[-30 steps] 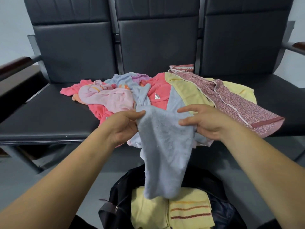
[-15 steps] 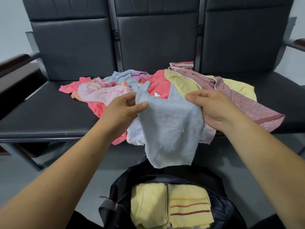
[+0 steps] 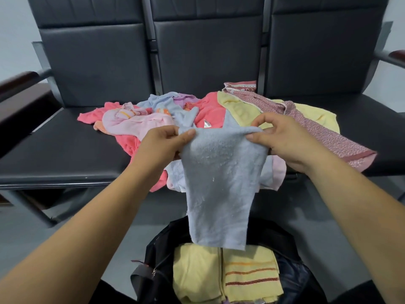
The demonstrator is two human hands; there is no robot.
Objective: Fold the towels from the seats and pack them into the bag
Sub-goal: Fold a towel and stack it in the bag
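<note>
Pale blue towel point(image 3: 219, 172) hangs lower than a moment ago, its hem now over the yellow towels point(image 3: 197, 270) in the bag point(image 3: 156, 253); left hand point(image 3: 162, 148) and right hand point(image 3: 285, 141) both pinch its top edge.

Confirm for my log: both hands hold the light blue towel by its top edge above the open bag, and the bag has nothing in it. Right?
No. The bag is not empty: the head view shows folded yellow towels inside. The rest stands: left hand and right hand hold the light blue towel by its top edge above the bag.
</note>
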